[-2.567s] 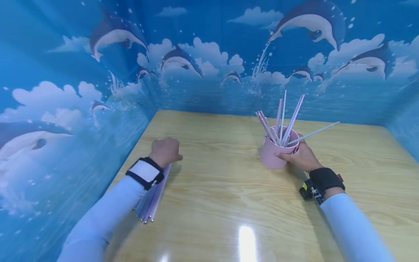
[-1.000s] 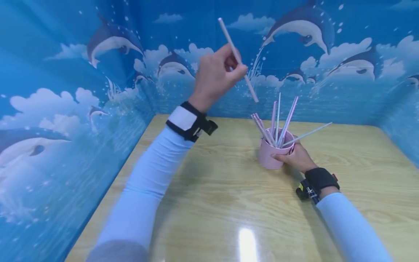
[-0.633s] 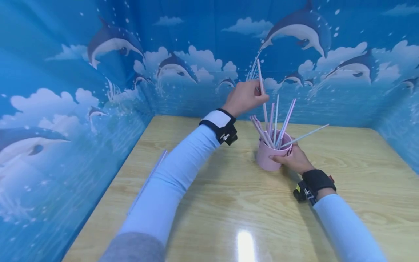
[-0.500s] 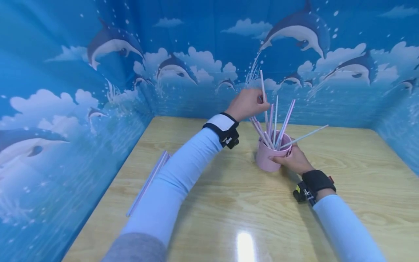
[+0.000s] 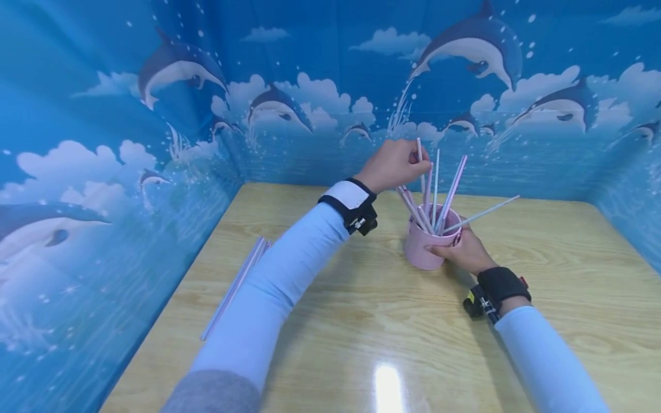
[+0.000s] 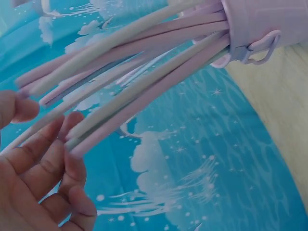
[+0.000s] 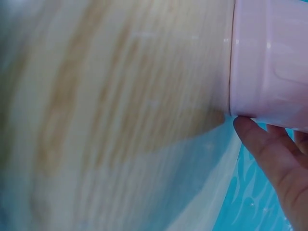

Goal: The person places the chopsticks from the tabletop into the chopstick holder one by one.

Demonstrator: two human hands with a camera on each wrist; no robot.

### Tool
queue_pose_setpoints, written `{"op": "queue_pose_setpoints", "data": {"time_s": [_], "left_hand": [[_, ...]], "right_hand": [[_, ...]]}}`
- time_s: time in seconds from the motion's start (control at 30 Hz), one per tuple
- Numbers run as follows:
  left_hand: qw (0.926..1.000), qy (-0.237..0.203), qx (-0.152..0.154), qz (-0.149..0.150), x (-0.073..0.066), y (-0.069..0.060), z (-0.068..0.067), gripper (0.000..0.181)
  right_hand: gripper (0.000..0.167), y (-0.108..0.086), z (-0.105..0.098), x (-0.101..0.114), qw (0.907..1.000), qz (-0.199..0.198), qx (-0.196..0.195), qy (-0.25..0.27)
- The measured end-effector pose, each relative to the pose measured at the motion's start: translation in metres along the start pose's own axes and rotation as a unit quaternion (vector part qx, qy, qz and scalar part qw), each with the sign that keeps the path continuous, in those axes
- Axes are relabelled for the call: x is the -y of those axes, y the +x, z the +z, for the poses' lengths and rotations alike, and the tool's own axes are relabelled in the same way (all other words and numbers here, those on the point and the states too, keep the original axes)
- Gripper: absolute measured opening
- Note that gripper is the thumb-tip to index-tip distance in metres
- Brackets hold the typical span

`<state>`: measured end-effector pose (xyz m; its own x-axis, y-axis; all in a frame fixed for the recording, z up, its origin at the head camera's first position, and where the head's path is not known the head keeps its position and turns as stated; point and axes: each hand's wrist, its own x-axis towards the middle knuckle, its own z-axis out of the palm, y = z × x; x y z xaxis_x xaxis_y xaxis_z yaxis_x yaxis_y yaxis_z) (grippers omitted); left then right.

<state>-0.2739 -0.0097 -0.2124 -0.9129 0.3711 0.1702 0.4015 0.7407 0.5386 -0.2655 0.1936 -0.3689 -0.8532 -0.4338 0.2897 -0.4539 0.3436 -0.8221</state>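
Note:
A pink bucket (image 5: 424, 248) stands upright on the table with several pink, white and pale green sticks (image 5: 455, 192) leaning out of it. Above its left side, my left hand (image 5: 395, 165) pinches a pale stick (image 5: 420, 150) between thumb and fingers; the lower part of that stick is among the others. In the left wrist view my left hand (image 6: 43, 178) is close to the sticks' upper ends. My right hand (image 5: 469, 250) grips the bucket's right side, thumb in front. The right wrist view shows fingers of my right hand (image 7: 279, 163) against the pink bucket (image 7: 269, 62).
On the left of the wooden table (image 5: 361, 321) lies a bundle of sticks (image 5: 234, 289), partly covered by my left sleeve. A blue curtain (image 5: 320, 57) printed with dolphins rises behind the table and along its left and right sides.
From the bundle at the left, my left hand has come up and across to the bucket with a pale stick, which has been lowered among the others. My right hand has stayed on the bucket.

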Motion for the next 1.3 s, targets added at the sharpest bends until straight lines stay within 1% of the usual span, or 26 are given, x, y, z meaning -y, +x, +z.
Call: {"op": "queue_pose_setpoints", "data": {"time_s": [0.1,0.17,0.27,0.33,0.43,0.5,0.53,0.6,0.67,0.7,0.77,0.8,0.83,0.9,0.97,1.03,1.1,1.17,1.2,1.27,1.3], "left_hand": [[0.9998,-0.01,-0.01,0.017,0.002,-0.006,-0.004,0.023],[0.9996,-0.009,-0.012,0.023,0.004,-0.007,-0.006,0.026],[0.9993,0.02,-0.005,0.031,0.006,-0.005,-0.004,0.031],[0.9994,0.023,0.02,0.019,0.006,-0.002,0.0,0.039],[0.9974,0.031,0.064,0.011,0.004,0.003,0.01,0.051],[0.9967,0.024,0.077,0.011,0.003,0.004,0.015,0.055],[0.9967,0.023,0.077,0.015,0.002,0.004,0.016,0.055],[0.9976,0.02,0.061,0.025,0.003,0.002,0.015,0.051],[0.9985,0.021,0.04,0.03,0.006,-0.004,0.008,0.048],[0.9986,0.031,0.027,0.032,0.009,-0.008,0.003,0.047],[0.9977,0.063,0.006,0.024,0.016,-0.018,-0.01,0.044],[0.9966,0.081,-0.004,0.017,0.023,-0.025,-0.017,0.042],[0.9949,0.1,-0.014,0.002,0.031,-0.034,-0.024,0.04],[0.9894,0.139,-0.027,-0.031,0.053,-0.055,-0.036,0.037],[0.984,0.161,-0.03,-0.069,0.079,-0.077,-0.043,0.031],[0.9766,0.183,-0.02,-0.111,0.108,-0.1,-0.046,0.026],[0.9672,0.203,-0.003,-0.153,0.135,-0.123,-0.043,0.023],[0.9531,0.225,0.03,-0.2,0.158,-0.145,-0.037,0.022],[0.9451,0.231,0.05,-0.225,0.167,-0.155,-0.032,0.024],[0.9288,0.239,0.089,-0.269,0.181,-0.173,-0.022,0.027],[0.9211,0.245,0.106,-0.284,0.185,-0.18,-0.017,0.03]], "right_hand": [[0.072,0.0,-0.001,-0.003,1.0,0.003,0.001,-0.003],[0.073,0.0,-0.002,-0.009,0.9999,0.006,-0.002,-0.012],[0.073,0.002,-0.001,-0.02,0.9998,0.008,-0.005,-0.02],[0.074,0.002,0.001,-0.023,0.9999,0.01,-0.003,-0.013],[0.073,0.0,0.005,-0.019,0.9999,0.012,0.003,0.004],[0.073,-0.002,0.008,-0.013,0.9998,0.014,0.007,0.008],[0.073,-0.003,0.009,-0.011,0.9999,0.013,0.009,0.005],[0.073,-0.004,0.01,-0.007,0.9999,0.011,0.011,0.005],[0.073,-0.003,0.008,-0.005,0.9999,0.008,0.011,0.002],[0.073,-0.002,0.006,-0.004,0.9999,0.006,0.01,0.001],[0.073,0.0,0.002,-0.007,1.0,0.004,0.006,-0.006],[0.074,0.001,-0.001,-0.009,0.9999,0.003,0.004,-0.012],[0.074,0.003,-0.001,-0.012,0.9999,0.003,0.003,-0.015],[0.074,0.006,-0.002,-0.018,0.9997,0.003,0.0,-0.024],[0.074,0.008,-0.002,-0.024,0.9995,0.003,-0.004,-0.033],[0.074,0.007,-0.002,-0.024,0.9993,0.005,-0.008,-0.037],[0.073,0.006,-0.002,-0.023,0.9992,0.002,-0.008,-0.038],[0.073,0.005,-0.002,-0.018,0.9994,0.0,-0.009,-0.033],[0.072,0.004,-0.001,-0.014,0.9995,-0.003,-0.009,-0.029],[0.071,0.003,0.001,-0.007,0.9997,-0.005,-0.009,-0.021],[0.071,0.003,0.002,-0.005,0.9998,-0.008,-0.007,-0.016]]}}
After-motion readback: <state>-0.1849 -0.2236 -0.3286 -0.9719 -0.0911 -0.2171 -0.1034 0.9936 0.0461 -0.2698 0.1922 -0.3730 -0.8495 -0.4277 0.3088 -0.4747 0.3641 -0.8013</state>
